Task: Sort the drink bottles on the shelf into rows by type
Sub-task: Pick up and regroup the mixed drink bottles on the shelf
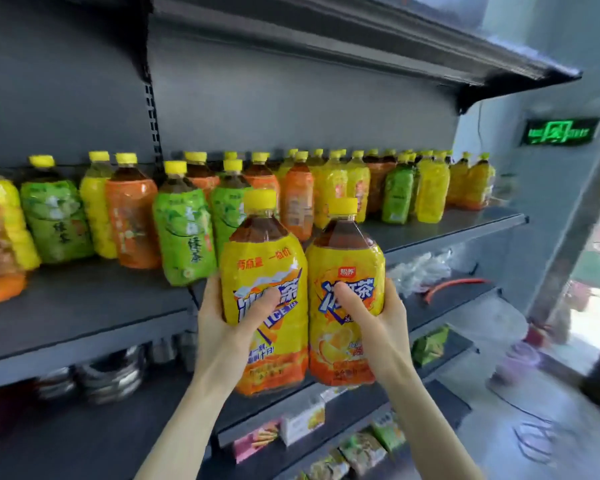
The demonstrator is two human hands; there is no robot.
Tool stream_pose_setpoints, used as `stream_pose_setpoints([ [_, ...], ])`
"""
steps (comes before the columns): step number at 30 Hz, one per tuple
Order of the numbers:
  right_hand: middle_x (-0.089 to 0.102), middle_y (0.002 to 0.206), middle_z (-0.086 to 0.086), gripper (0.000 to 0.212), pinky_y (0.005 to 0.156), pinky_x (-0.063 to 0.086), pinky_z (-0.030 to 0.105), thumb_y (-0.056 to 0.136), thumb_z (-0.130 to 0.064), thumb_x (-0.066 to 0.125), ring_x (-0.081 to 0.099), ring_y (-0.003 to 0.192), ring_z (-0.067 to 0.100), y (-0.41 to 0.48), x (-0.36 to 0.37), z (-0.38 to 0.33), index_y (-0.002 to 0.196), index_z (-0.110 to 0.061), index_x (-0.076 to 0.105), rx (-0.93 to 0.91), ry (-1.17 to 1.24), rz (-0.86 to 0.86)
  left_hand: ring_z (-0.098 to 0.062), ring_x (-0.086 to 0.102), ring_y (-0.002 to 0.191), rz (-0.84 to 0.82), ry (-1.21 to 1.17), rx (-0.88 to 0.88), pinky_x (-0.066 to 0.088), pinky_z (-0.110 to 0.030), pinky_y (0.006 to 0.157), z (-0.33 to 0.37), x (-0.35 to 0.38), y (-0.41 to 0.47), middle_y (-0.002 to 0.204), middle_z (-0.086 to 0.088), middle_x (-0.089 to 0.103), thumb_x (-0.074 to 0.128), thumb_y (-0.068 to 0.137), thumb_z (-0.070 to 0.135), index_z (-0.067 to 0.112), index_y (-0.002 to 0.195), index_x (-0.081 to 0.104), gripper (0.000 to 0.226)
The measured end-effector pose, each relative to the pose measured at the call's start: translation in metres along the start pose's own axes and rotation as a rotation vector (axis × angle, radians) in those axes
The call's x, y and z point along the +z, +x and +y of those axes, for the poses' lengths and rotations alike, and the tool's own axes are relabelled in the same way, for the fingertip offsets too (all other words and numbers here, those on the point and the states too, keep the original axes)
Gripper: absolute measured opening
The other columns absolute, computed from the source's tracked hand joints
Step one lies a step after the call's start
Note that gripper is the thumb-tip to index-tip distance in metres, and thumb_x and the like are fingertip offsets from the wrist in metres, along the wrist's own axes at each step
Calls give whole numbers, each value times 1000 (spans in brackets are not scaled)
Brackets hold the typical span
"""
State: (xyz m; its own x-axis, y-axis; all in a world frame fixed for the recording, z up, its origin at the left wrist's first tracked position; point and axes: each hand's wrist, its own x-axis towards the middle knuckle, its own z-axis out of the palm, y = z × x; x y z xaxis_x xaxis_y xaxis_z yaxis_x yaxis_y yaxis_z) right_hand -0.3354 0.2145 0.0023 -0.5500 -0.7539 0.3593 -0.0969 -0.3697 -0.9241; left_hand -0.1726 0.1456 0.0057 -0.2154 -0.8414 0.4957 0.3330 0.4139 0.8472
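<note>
I hold two yellow-labelled iced tea bottles with yellow caps upright in front of the grey shelf [84,317]. My left hand [222,317] grips the left bottle [267,261] around its middle, thumb across the label. The right bottle [347,258] is gripped the same way by my right hand [378,317]. The two bottles touch side by side. Behind them, several bottles stand mixed on the shelf: green-labelled [184,233], orange-labelled [132,220] and yellow-labelled [430,188] ones.
A second shelf board [326,39] hangs overhead. Lower shelves hold snack packets [361,452], small boxes [302,420], metal tins [111,375] and a red tool [451,285]. A green exit sign [561,131] glows on the right wall, beside a bright doorway.
</note>
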Motion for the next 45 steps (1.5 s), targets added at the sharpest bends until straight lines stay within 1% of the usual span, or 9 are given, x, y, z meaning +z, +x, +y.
stream_pose_setpoints([
  [5,74,94,-2,54,68,59,36,56,-55,77,72,84,18,27,-97,-8,102,-32,63,-18,-57,137,-6,68,91,-115,-63,-45,53,-18,68,-25,98,11,98,16,71,72,56,47,40,103,57,50],
  [10,74,87,-6,48,58,55,21,61,-48,75,72,76,10,77,-174,-7,102,-29,60,-48,-111,235,-9,69,87,-194,-130,-76,53,-19,63,-56,186,48,95,13,72,72,65,35,33,107,57,45],
  [17,73,82,-4,55,56,53,18,53,-56,75,71,72,11,171,-272,16,96,-25,60,-84,-188,334,-13,70,86,-262,-206,-110,55,-24,62,-127,300,113,95,10,72,76,48,54,37,104,58,62],
  [25,72,85,-5,57,65,58,30,50,-62,73,71,78,14,289,-377,32,94,-28,59,-120,-262,410,-4,70,81,-333,-240,-110,53,-17,58,-181,439,195,92,17,71,75,60,40,39,104,57,48],
  [29,72,86,-3,54,72,59,38,50,-62,73,71,79,15,350,-435,52,91,-31,59,-116,-269,448,-4,69,82,-342,-234,-118,53,-17,59,-218,509,228,93,17,71,72,53,49,39,104,56,54],
  [35,73,84,-4,45,66,58,33,59,-48,77,72,77,16,442,-519,84,94,-25,60,-100,-240,354,2,66,85,-253,-145,-111,51,-11,60,-284,606,271,95,22,69,69,65,42,43,108,52,46],
  [39,74,87,-2,49,74,59,42,54,-55,78,72,80,18,512,-563,97,93,-29,62,-75,-215,243,26,53,73,-150,-54,-116,42,-5,59,-306,661,297,94,29,56,74,75,36,53,96,42,42],
  [42,74,87,-3,48,72,59,43,56,-54,78,72,80,17,560,-579,111,95,-30,62,-53,-171,165,27,53,77,-75,19,-112,39,-13,68,-322,681,319,96,33,57,73,72,46,55,101,43,43],
  [45,74,87,-3,45,66,58,32,64,-47,80,72,78,14,600,-585,123,99,-25,62,-46,-126,71,21,56,82,38,33,-111,40,-10,67,-341,692,341,95,34,57,71,75,47,51,101,45,37],
])
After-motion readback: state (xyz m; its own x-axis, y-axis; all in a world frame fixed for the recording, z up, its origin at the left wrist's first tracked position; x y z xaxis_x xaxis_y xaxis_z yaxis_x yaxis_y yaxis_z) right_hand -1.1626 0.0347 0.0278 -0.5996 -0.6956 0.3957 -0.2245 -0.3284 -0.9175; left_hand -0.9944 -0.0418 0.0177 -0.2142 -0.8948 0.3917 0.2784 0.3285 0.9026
